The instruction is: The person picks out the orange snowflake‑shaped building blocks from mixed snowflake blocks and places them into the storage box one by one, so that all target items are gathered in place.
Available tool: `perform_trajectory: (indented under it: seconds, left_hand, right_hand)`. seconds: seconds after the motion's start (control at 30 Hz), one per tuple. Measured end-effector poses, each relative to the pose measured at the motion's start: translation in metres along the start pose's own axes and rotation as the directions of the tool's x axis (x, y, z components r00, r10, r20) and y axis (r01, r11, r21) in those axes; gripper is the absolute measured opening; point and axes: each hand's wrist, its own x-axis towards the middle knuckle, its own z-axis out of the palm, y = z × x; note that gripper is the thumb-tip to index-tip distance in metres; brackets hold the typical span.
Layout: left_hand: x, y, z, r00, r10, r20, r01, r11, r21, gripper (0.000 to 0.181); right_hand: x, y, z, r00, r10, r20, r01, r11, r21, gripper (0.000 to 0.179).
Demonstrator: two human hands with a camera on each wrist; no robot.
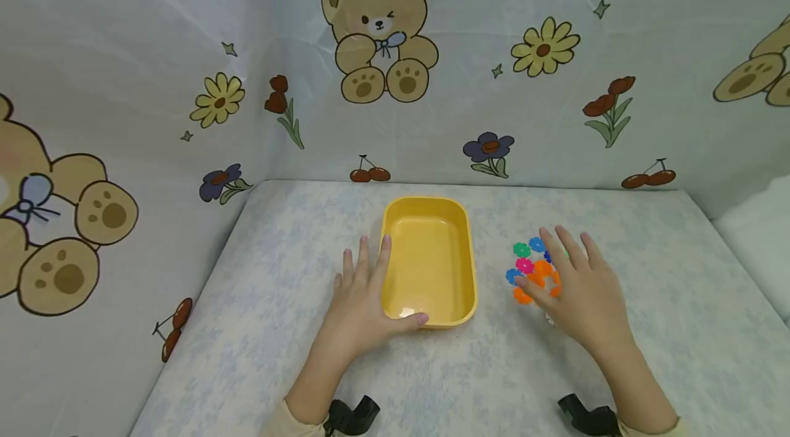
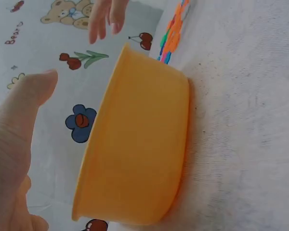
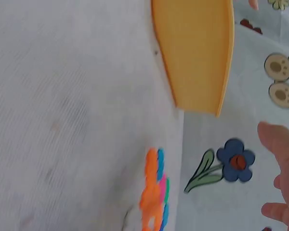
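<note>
A yellow rectangular plastic tray (image 1: pixel 428 258) stands on the table, its inside bare. My left hand (image 1: pixel 363 303) hovers at its near left corner, fingers spread and thumb stretched over the near rim. In the left wrist view, a gap separates the thumb (image 2: pixel 31 94) from the tray's outer wall (image 2: pixel 135 139). To the right of the tray lies a small cluster of notched plastic discs (image 1: pixel 524 265) in orange, blue, green and pink. Above them hangs my right hand (image 1: pixel 583 293), fingers apart and holding nothing; it hides part of the cluster.
The pale mottled tabletop (image 1: pixel 487 368) meets a cloth backdrop (image 1: pixel 296 25) printed with bears, flowers and cherries behind and at the left. A black strap end (image 1: pixel 352 416) shows at my left wrist, another (image 1: pixel 589 416) at my right.
</note>
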Motion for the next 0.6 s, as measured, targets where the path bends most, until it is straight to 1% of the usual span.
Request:
perform_trajectory:
  seconds: [0.07,0.17,0.23,0.3,0.37,0.43,0.53,0.57,0.6]
  left_hand:
    - [-0.001,-0.003,0.006,1.0,0.012,0.009,-0.012,0.998,-0.058,0.129]
    - [-0.003,-0.008,0.015,1.0,0.022,0.014,-0.02,0.988,-0.152,0.132]
    - [-0.004,-0.012,0.022,1.0,0.025,0.017,-0.02,0.973,-0.228,0.135]
    - [-0.005,-0.016,0.028,0.999,0.024,0.021,-0.017,0.949,-0.314,0.137]
    - [-0.005,-0.02,0.035,0.999,0.031,0.011,-0.024,0.911,-0.411,0.139]
    - [-0.004,-0.024,0.041,0.999,0.031,-0.006,-0.03,0.862,-0.506,0.141]
    - [-0.001,-0.028,0.05,0.998,0.036,-0.048,-0.058,0.786,-0.616,0.143]
    - [0.0,-0.029,0.053,0.998,0.037,-0.058,-0.066,0.756,-0.651,0.142]
    - [0.0,-0.029,0.056,0.997,0.039,-0.066,-0.074,0.727,-0.683,0.142]
  right_hand:
    - [-0.002,0.014,0.001,0.999,-0.012,-0.032,0.013,1.0,0.017,0.089]
    - [-0.004,0.035,0.002,1.0,-0.01,-0.028,0.012,0.998,0.059,0.079]
    - [-0.005,0.051,0.004,1.0,-0.002,0.021,0.0,0.996,0.088,0.073]
    - [-0.004,0.066,0.007,0.995,0.017,0.102,-0.029,0.993,0.117,0.069]
    - [-0.004,0.082,0.01,0.983,0.033,0.178,-0.058,0.989,0.134,0.066]
    - [-0.003,0.097,0.014,0.965,0.061,0.253,-0.103,0.982,0.157,0.066]
    - [-0.003,0.114,0.018,0.945,0.082,0.318,-0.149,0.97,0.193,0.067]
    - [-0.004,0.118,0.02,0.94,0.086,0.329,-0.16,0.966,0.203,0.067]
    - [-0.004,0.122,0.022,0.94,0.084,0.33,-0.161,0.964,0.212,0.066]
